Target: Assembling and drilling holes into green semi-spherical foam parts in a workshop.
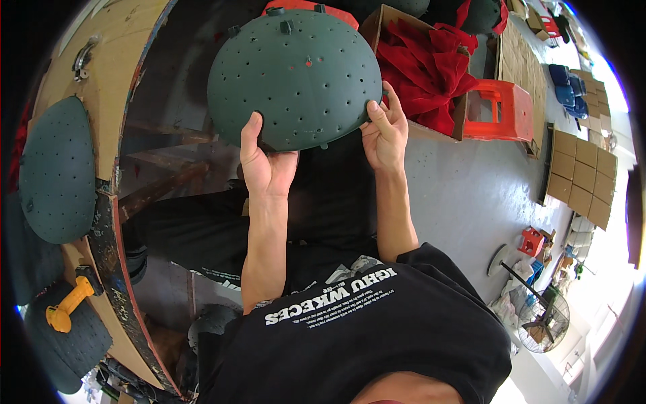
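1. Between the left hand (266, 165) and right hand (385, 138), below the perforated green dome (296, 84), a gap opens toward the lap (336, 195).
2. Leftward, past a space, a wooden workbench (116, 94) blocks the way.
3. Rightward, a cardboard box (461, 114) of red cloth (427, 71) and a red plastic stool (515, 113) obstruct reach.
4. Beside the right forearm (393, 209), there is room above the grey floor (451, 195).

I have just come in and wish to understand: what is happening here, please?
A person's left hand and right hand hold up a dark green dome dotted with small holes, thumbs at its near edge. Right of it, a cardboard box contains red fabric. A similar dome and a yellow tool lie at the far left.
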{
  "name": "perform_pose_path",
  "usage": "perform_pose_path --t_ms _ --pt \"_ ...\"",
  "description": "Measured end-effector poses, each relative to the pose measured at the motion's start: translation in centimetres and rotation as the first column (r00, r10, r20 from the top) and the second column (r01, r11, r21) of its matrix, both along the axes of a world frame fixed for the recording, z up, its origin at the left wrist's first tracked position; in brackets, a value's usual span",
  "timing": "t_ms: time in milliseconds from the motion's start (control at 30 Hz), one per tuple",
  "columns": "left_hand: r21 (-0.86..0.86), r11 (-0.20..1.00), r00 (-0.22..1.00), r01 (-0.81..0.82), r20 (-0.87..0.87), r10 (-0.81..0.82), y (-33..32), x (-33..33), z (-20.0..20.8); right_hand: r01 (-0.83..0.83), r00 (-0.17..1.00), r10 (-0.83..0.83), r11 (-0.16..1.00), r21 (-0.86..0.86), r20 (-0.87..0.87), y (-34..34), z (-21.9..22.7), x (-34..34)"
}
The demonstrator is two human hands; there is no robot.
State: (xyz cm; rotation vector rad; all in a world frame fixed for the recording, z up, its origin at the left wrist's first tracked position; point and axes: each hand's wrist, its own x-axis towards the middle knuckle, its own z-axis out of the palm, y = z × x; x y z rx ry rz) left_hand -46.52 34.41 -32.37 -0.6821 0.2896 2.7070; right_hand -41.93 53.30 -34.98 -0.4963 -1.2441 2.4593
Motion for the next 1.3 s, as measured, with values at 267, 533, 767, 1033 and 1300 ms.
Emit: perform_pose_path --t_ms 267,533,767,1033,1300 --pt "0.002 1.000 1.000 0.000 0.017 0.000 0.0 -0.1 -0.2 0.032 0.998 -0.037 0.992 -0.123 -0.041 0.1 0.0 -0.4" --pt "-0.028 0.999 0.997 -0.026 -0.073 0.024 -1.1 -0.2 -1.7 -0.069 0.988 0.038 0.976 -0.206 -0.148 0.6 -0.2 0.4" --pt "0.167 0.975 0.982 -0.145 -0.096 0.162 -5.2 -1.2 -6.0 -0.353 0.923 0.239 0.838 -0.415 -0.302 -1.2 2.9 0.7" --pt "0.282 0.952 0.972 -0.124 -0.159 0.173 -6.2 -1.4 -7.1 -0.113 0.984 0.167 0.853 -0.510 0.061 -5.5 5.9 -0.4" --pt "0.355 0.928 0.968 -0.116 -0.167 0.185 -6.7 -1.2 -8.2 -0.173 0.960 0.220 0.954 -0.246 0.174 -6.2 4.7 -0.6"
